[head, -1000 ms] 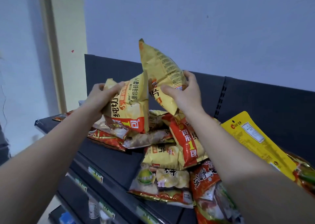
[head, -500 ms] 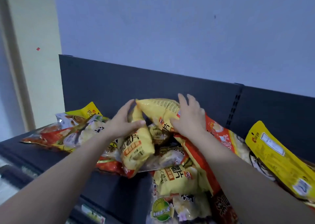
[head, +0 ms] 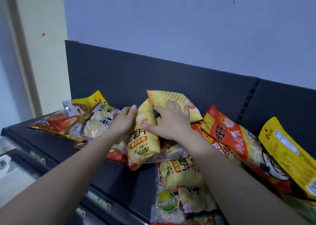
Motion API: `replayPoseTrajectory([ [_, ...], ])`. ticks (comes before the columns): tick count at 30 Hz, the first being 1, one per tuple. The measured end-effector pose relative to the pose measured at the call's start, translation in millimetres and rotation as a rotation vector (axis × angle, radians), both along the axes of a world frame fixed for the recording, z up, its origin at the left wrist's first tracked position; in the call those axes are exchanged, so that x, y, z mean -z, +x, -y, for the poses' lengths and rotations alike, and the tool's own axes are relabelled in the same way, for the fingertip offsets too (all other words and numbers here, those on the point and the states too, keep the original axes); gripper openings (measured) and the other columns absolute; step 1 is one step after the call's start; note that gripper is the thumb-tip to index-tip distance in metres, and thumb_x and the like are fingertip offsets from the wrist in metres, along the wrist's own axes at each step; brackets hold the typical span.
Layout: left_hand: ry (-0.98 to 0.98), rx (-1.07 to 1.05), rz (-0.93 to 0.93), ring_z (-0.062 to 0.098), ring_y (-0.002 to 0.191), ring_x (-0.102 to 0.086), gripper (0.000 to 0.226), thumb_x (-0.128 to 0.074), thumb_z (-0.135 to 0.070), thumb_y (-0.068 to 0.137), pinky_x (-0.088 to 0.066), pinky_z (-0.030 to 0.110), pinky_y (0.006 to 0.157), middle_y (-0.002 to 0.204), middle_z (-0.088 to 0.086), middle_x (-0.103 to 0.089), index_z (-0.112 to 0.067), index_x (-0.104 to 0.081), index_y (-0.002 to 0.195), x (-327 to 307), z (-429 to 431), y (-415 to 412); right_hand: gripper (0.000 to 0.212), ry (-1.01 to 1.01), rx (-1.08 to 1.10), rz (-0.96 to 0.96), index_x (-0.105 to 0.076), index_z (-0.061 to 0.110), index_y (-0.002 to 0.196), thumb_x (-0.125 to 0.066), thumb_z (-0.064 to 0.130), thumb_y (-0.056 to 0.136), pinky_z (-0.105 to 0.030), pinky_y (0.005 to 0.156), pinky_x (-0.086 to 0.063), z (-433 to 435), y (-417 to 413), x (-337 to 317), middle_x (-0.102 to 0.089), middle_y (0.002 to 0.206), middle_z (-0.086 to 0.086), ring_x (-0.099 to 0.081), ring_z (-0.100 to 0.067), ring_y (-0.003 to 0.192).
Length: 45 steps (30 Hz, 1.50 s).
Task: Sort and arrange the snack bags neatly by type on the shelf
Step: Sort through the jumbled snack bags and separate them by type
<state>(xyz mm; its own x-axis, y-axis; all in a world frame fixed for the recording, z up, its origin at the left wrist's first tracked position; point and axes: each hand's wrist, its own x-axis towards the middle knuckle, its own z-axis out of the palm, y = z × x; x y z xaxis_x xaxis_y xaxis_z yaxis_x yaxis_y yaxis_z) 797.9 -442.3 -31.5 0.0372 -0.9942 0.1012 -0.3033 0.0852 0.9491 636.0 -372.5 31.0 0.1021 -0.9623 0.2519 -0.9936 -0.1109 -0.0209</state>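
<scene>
Since half a second ago, both hands have sunk with their two yellow bags onto the heap at mid-frame.

At left, a loose pile of clear rice-cracker bags (head: 92, 123) lies unsorted on the dark shelf deck (head: 51, 144).

My left hand (head: 125, 120) grips the upper left edge of the front potato-chip bag (head: 143, 146), which leans on the heap. My right hand (head: 171, 122) lies flat with fingers spread on the rear potato-chip bag (head: 164, 96), close before the back panel (head: 119, 74). Its thumb touches the front bag.

A third potato-chip bag (head: 181, 173) lies below, apart from them.

At right, a red Want-Want bag (head: 222, 130) and a yellow flat pouch (head: 287, 156) lean toward the panel.

I judge progress early: two chip bags are paired, but no type has its own row yet. Mixed bags under the pair obstruct tidy placement.
</scene>
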Motion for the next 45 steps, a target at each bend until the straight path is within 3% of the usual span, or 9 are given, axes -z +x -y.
replayPoseTrajectory([
  [6, -0.106, 0.022, 0.191, 0.021, 0.126, -0.048, 0.045, -0.040, -0.034, 0.103, -0.038, 0.030, 0.097, 0.140, 0.005, -0.049, -0.011, -0.046, 0.141, 7, -11, 33, 0.068, -0.036, -0.206, 0.008, -0.035, 0.038, 0.148, -0.053, 0.064, 0.087, -0.058, 0.119, 0.003, 6, 30, 8, -0.004, 0.165, -0.004, 0.003, -0.021, 0.152],
  [13, 0.073, -0.254, 0.794, 0.034, 0.140, -0.026, 0.060, -0.049, -0.049, 0.091, -0.029, 0.051, 0.111, 0.152, 0.014, -0.030, -0.024, -0.039, 0.144, 32, 15, 98, 0.074, 0.121, -0.249, -0.225, -0.038, 0.034, 0.148, -0.060, 0.062, 0.084, -0.060, 0.118, 0.008, 28, 63, 10, -0.022, 0.162, -0.007, 0.000, -0.025, 0.152],
  [17, 0.275, -0.238, 0.722, 0.037, 0.144, -0.016, 0.077, -0.050, -0.059, 0.087, -0.022, 0.054, 0.115, 0.155, 0.017, -0.024, -0.024, -0.022, 0.150, 40, 29, 121, 0.064, 0.121, -0.258, -0.317, -0.048, 0.031, 0.141, -0.063, 0.057, 0.085, -0.054, 0.120, 0.007, 43, 76, 16, -0.042, 0.151, -0.006, -0.011, -0.025, 0.151],
  [25, 0.324, -0.308, 0.807, 0.034, 0.132, -0.034, 0.081, -0.052, -0.080, 0.075, -0.034, 0.047, 0.103, 0.136, 0.012, -0.051, -0.016, -0.050, 0.125, 28, 53, 143, 0.050, 0.136, -0.280, -0.263, -0.059, 0.026, 0.130, -0.058, 0.055, 0.090, -0.039, 0.119, -0.018, 60, 105, 22, -0.065, 0.124, 0.003, -0.055, -0.019, 0.122],
  [28, 0.366, -0.288, 0.639, 0.033, 0.117, -0.050, 0.072, -0.061, -0.076, 0.072, -0.046, 0.047, 0.094, 0.122, 0.011, -0.057, -0.011, -0.058, 0.102, 32, 58, 147, 0.052, 0.131, -0.276, -0.262, -0.057, 0.026, 0.133, -0.057, 0.055, 0.090, -0.039, 0.119, -0.017, 62, 107, 24, -0.065, 0.125, 0.004, -0.055, -0.017, 0.123],
  [31, 0.399, -0.178, 0.157, 0.028, 0.079, -0.064, 0.050, -0.083, -0.045, 0.071, -0.059, 0.039, 0.052, 0.094, 0.014, -0.064, -0.004, -0.056, 0.084, 30, 53, 145, 0.050, 0.097, -0.277, -0.268, -0.059, 0.027, 0.130, -0.058, 0.056, 0.089, -0.039, 0.118, -0.018, 65, 107, 29, -0.068, 0.119, 0.004, -0.057, -0.017, 0.119],
  [33, 0.380, -0.176, 0.008, 0.026, 0.072, -0.062, 0.041, -0.085, -0.028, 0.073, -0.054, 0.038, 0.042, 0.089, 0.013, -0.065, -0.002, -0.057, 0.089, 24, 48, 144, 0.049, 0.071, -0.266, -0.282, -0.063, 0.029, 0.126, -0.059, 0.059, 0.087, -0.039, 0.117, -0.020, 67, 105, 33, -0.070, 0.114, 0.004, -0.058, -0.018, 0.116],
  [39, 0.060, -0.214, -0.148, 0.028, 0.086, -0.068, 0.028, -0.084, -0.017, 0.073, -0.057, 0.047, 0.082, 0.093, 0.006, -0.070, -0.017, -0.058, 0.085, -15, 52, 146, 0.075, 0.099, -0.204, -0.361, -0.052, 0.023, 0.138, -0.062, 0.068, 0.078, -0.045, 0.120, -0.008, 73, 94, 36, -0.053, 0.139, -0.002, -0.041, -0.023, 0.134],
  [45, -0.255, -0.383, -0.173, 0.027, 0.089, -0.067, 0.030, -0.079, -0.026, 0.077, -0.057, 0.049, 0.081, 0.098, 0.001, -0.068, -0.020, -0.058, 0.097, -58, 45, 173, 0.072, 0.053, -0.200, -0.340, -0.048, 0.020, 0.142, -0.065, 0.058, 0.084, -0.042, 0.122, -0.001, 77, 97, 42, -0.037, 0.152, -0.011, -0.024, -0.027, 0.146],
])
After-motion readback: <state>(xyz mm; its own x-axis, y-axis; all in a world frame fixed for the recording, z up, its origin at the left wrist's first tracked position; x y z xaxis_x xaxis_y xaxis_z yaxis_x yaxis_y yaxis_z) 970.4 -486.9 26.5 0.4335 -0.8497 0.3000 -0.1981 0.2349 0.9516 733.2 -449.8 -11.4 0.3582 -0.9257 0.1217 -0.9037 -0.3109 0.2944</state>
